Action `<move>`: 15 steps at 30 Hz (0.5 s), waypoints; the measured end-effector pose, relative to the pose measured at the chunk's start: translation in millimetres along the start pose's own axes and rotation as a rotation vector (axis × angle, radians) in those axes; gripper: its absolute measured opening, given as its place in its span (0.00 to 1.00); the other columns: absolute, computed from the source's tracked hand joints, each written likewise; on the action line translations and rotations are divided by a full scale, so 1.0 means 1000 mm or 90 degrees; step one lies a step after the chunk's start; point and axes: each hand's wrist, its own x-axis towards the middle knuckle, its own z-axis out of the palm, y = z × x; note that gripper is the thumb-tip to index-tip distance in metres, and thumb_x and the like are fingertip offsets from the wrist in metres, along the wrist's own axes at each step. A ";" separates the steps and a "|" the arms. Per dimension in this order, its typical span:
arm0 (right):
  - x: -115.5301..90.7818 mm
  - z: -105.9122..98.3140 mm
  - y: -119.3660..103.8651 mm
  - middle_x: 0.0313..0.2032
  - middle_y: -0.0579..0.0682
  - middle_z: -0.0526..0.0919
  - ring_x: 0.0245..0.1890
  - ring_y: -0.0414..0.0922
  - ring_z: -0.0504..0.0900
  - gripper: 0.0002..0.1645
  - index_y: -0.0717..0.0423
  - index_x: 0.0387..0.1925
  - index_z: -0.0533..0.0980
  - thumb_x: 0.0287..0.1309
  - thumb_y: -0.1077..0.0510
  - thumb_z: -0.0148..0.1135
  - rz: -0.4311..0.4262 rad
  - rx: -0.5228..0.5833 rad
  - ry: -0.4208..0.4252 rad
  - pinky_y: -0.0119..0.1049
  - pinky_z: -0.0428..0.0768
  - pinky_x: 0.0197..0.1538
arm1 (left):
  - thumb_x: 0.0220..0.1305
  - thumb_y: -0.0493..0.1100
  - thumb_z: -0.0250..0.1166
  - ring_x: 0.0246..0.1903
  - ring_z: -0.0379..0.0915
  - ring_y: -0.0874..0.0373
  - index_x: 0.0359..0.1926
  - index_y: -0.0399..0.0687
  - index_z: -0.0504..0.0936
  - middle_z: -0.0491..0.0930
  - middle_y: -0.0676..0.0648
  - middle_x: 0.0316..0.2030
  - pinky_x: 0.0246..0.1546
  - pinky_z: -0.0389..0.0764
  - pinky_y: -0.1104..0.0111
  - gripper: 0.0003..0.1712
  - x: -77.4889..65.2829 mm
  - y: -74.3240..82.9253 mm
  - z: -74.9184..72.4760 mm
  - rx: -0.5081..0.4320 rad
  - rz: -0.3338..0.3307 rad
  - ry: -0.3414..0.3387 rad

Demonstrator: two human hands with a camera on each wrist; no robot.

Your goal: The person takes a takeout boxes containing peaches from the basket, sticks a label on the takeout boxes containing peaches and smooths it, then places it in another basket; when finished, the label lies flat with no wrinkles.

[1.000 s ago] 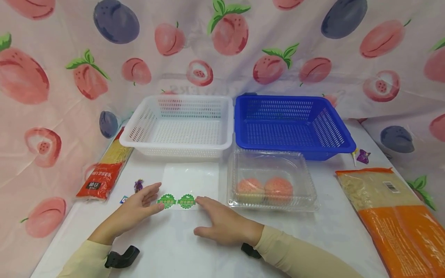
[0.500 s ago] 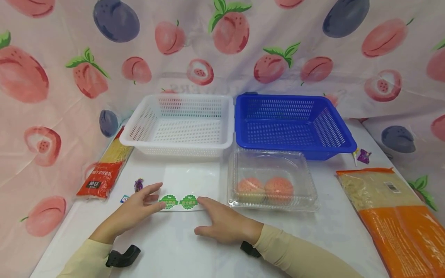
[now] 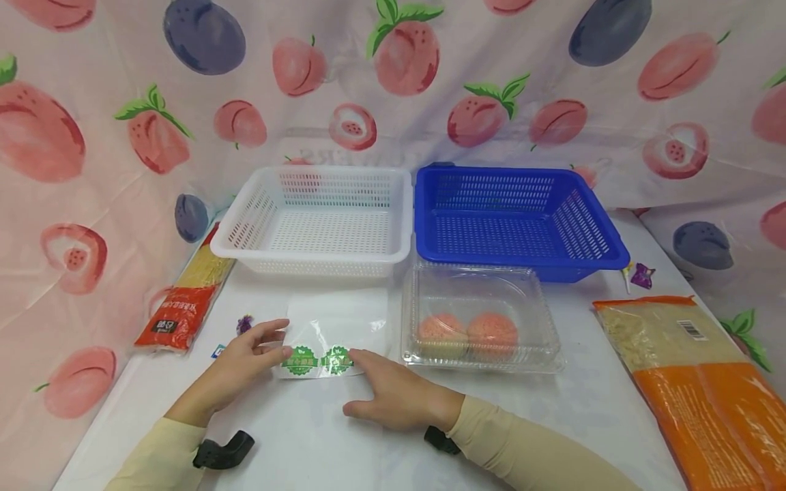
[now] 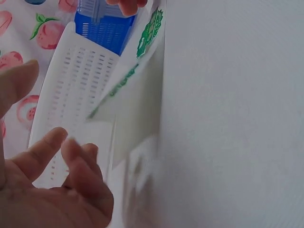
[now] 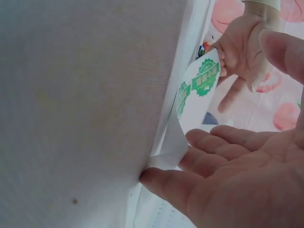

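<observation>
A glossy white sheet with two green scalloped badges along its near edge lies between the hands, that edge raised off the table. At the sheet's left corner is my left hand, palm inward, fingers slightly bent and thumb beside a badge. My right hand rests by the right corner with its fingers extended and thumb spread. In the right wrist view, the right fingertips meet the lifted edge, and the left hand shows behind the far corner.
A white basket and a blue basket stand behind. A clear clamshell box with two pink-topped buns is right of the sheet. Packaged noodles lie left, an orange bag right, small candies nearby.
The sheet's near edge has come toward me and risen, its surface now bent and glinting. My left hand has shifted slightly right; the right hand has barely moved.
</observation>
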 end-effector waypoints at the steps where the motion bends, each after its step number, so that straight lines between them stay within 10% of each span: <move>1: 0.000 0.000 0.000 0.71 0.54 0.66 0.71 0.45 0.62 0.47 0.62 0.74 0.59 0.62 0.46 0.66 0.000 0.000 -0.001 0.37 0.58 0.72 | 0.67 0.50 0.68 0.57 0.69 0.42 0.73 0.41 0.63 0.67 0.33 0.63 0.49 0.80 0.58 0.41 0.000 0.000 0.001 -0.004 0.004 0.002; 5: 0.000 0.001 0.001 0.70 0.52 0.67 0.70 0.43 0.63 0.45 0.61 0.73 0.60 0.61 0.46 0.67 -0.001 0.002 -0.001 0.37 0.59 0.72 | 0.66 0.48 0.69 0.53 0.65 0.44 0.72 0.40 0.66 0.65 0.35 0.59 0.46 0.76 0.64 0.38 0.002 0.001 0.003 -0.014 0.022 0.001; 11: 0.000 0.001 0.000 0.67 0.49 0.70 0.68 0.41 0.66 0.44 0.58 0.71 0.61 0.61 0.46 0.67 0.001 0.008 0.000 0.37 0.62 0.71 | 0.67 0.48 0.68 0.74 0.39 0.33 0.69 0.39 0.70 0.53 0.30 0.74 0.69 0.52 0.41 0.34 0.003 0.002 0.009 -0.029 0.055 -0.035; 15: 0.000 0.000 0.000 0.68 0.51 0.69 0.69 0.42 0.65 0.44 0.59 0.72 0.61 0.61 0.46 0.67 -0.003 0.008 0.003 0.37 0.61 0.71 | 0.67 0.47 0.68 0.67 0.60 0.37 0.68 0.40 0.72 0.62 0.32 0.70 0.65 0.67 0.49 0.32 0.005 0.003 0.013 -0.039 0.069 -0.043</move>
